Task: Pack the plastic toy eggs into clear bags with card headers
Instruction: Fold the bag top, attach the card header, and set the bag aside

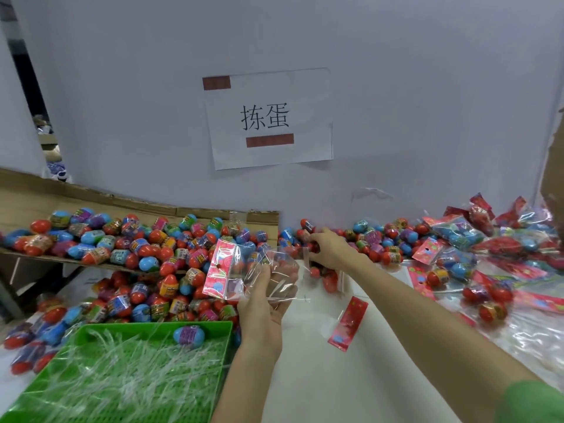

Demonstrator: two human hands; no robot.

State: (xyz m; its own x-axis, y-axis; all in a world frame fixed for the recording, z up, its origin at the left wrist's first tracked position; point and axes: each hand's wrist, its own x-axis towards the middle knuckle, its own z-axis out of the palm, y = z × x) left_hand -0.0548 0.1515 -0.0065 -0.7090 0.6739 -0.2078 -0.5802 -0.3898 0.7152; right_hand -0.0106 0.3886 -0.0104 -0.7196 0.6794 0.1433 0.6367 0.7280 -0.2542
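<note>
My left hand grips a clear bag with a pink card header, held up over the white table. My right hand reaches into the pile of red and blue toy eggs by the wall, fingers curled around a red egg. A big heap of eggs lies on and under a cardboard sheet at left. Filled bags lie at right.
A green plastic tray with clear strips and one blue egg sits at the lower left. A loose pink header lies on the white table. A paper sign hangs on the wall. Flat empty bags lie at far right.
</note>
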